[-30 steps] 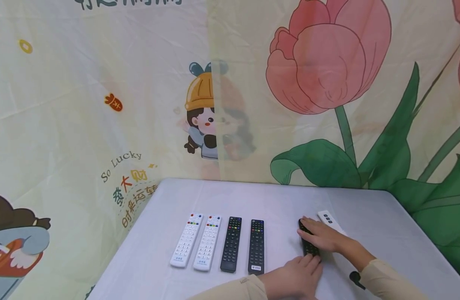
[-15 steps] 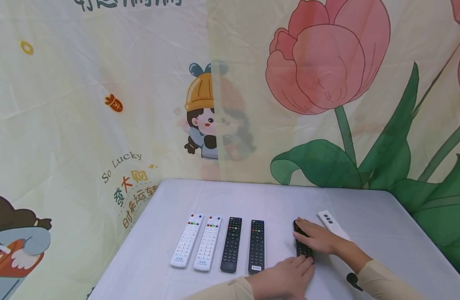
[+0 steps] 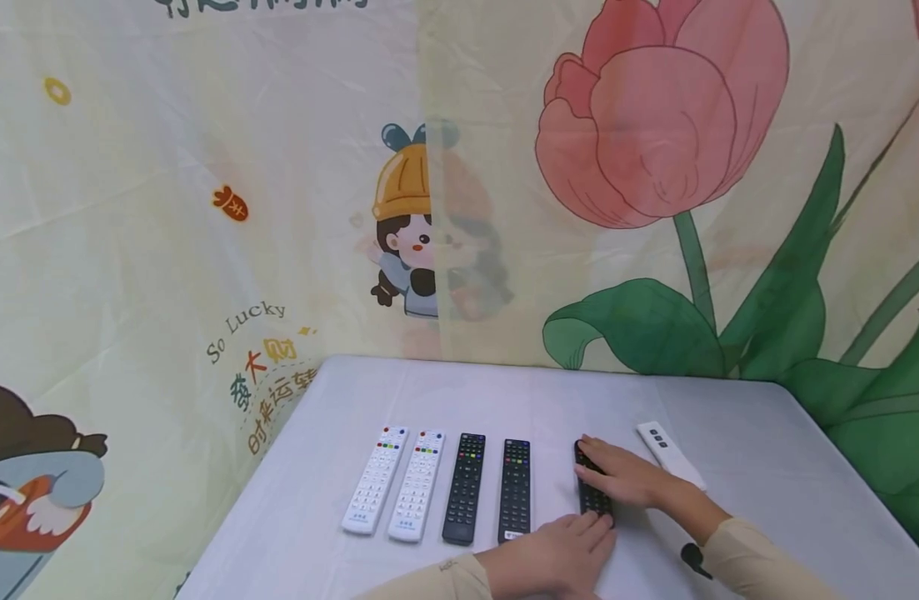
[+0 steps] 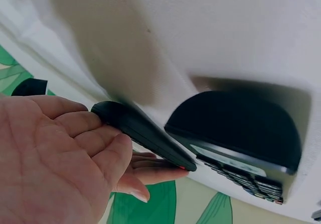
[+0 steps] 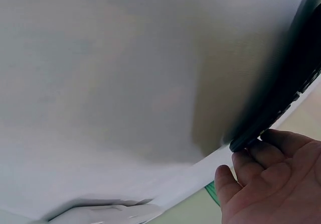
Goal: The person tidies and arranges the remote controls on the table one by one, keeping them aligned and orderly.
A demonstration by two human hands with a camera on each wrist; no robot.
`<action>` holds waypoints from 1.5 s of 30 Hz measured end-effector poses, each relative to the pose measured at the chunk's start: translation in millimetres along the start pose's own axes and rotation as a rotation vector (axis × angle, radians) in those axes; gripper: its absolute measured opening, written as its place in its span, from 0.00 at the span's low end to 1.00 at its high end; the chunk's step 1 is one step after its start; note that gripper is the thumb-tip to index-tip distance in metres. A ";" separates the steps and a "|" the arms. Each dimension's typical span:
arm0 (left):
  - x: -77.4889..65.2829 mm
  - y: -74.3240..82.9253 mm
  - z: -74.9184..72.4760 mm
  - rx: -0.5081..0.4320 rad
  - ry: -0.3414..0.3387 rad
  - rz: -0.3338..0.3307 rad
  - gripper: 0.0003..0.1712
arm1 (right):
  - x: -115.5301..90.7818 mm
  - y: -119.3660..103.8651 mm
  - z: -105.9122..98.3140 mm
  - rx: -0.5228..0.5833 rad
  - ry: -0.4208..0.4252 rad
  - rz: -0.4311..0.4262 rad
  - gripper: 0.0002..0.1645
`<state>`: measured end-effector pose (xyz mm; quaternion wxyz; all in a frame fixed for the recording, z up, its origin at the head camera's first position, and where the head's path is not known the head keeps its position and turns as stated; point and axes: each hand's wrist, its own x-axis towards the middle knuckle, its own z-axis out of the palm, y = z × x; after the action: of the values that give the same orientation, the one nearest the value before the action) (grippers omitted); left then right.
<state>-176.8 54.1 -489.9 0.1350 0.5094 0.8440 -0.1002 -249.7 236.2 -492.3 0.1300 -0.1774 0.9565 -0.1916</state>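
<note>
Two hands point(image 3: 571, 550) point(image 3: 624, 477) touch a black remote point(image 3: 590, 492) with flat fingers; it points away, right of four others point(image 3: 444, 490).

grey table point(image 3: 744, 417), cartoon tulip backdrop point(image 3: 654, 125)

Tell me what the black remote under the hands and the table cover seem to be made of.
Black remote: likely matte hard plastic, with a smooth dark shell and rows of small, probably rubber, keys. Table cover: apparently pale grey cloth, with soft creases and no shine.
</note>
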 end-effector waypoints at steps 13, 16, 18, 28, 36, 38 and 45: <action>-11.8 -4.1 -2.0 -0.051 -0.017 0.027 0.48 | 3.8 -8.5 7.4 0.001 -0.002 0.022 0.44; -12.4 -4.5 -1.2 -0.068 -0.030 0.019 0.48 | 4.5 -9.3 8.8 0.002 0.003 0.018 0.44; -13.0 -5.3 -0.9 -0.078 -0.035 0.008 0.48 | 5.5 -10.2 9.3 0.000 0.007 0.011 0.44; -18.9 -8.5 2.5 -0.105 -0.014 0.013 0.47 | 9.6 -12.8 11.2 -0.006 0.008 -0.013 0.44; -23.9 -8.5 1.4 -0.076 -0.020 0.012 0.48 | 11.5 -17.6 13.2 -0.010 0.010 -0.019 0.43; -25.3 -8.5 0.8 -0.079 -0.031 0.012 0.48 | 12.1 -18.7 14.3 -0.008 0.007 -0.017 0.43; -29.3 -8.9 -0.8 -0.104 -0.066 0.007 0.47 | 13.7 -20.3 16.8 -0.005 0.001 -0.018 0.44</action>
<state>-171.8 25.8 -479.2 0.1895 0.5009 0.8414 -0.0724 -250.9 207.9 -501.4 0.1271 -0.1862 0.9555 -0.1903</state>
